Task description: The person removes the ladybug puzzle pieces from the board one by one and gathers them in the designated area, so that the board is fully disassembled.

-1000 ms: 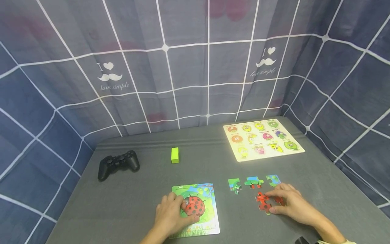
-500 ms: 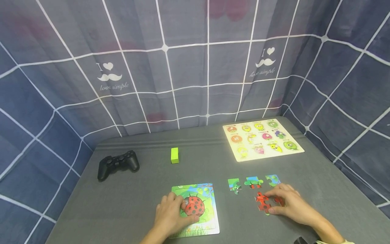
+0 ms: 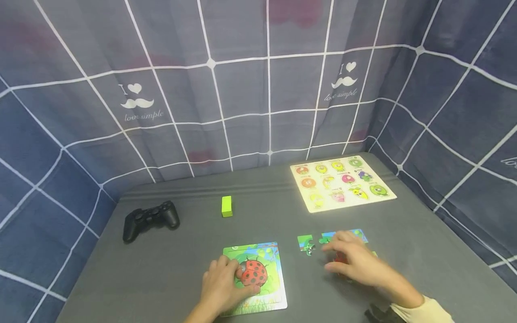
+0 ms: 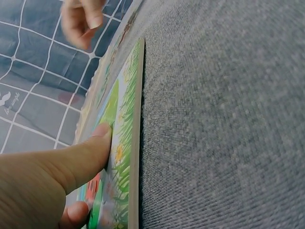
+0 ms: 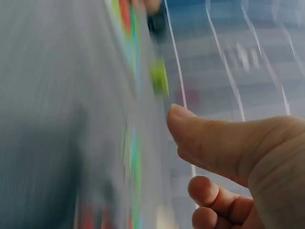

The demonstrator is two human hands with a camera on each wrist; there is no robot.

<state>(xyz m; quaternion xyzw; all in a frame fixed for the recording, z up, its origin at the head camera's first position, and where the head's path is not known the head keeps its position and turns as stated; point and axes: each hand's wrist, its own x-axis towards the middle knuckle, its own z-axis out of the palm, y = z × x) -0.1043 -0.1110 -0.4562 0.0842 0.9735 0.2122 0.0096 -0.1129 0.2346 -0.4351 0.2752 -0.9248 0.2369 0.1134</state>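
A square ladybug puzzle board [image 3: 278, 299] lies flat on the dark cloth. My left hand [image 3: 220, 285] rests on its left half, thumb and fingertips on the picture. Up close in the left wrist view, the thumb [image 4: 78, 160] presses the board's face near the grass border. My right hand [image 3: 355, 260] hovers over loose puzzle pieces, thumb and fingers apart with nothing between them. A green piece [image 3: 304, 242] lies left of its fingertips. Red pieces [image 3: 340, 257] are mostly hidden beneath the hand, and a blue-green corner piece [image 3: 359, 234] shows just behind it.
Toward the back right lies a board of fruit pictures [image 3: 308, 195]. A lime-green block [image 3: 227, 207] stands behind the puzzle board, and a black game controller [image 3: 151, 220] sits at the left. Checked curtains [image 3: 242, 94] enclose the table's back and sides.
My right hand has lifted off the red pieces and moved left, blurred with motion. The left hand stays on the board, while the head view has shifted slightly.
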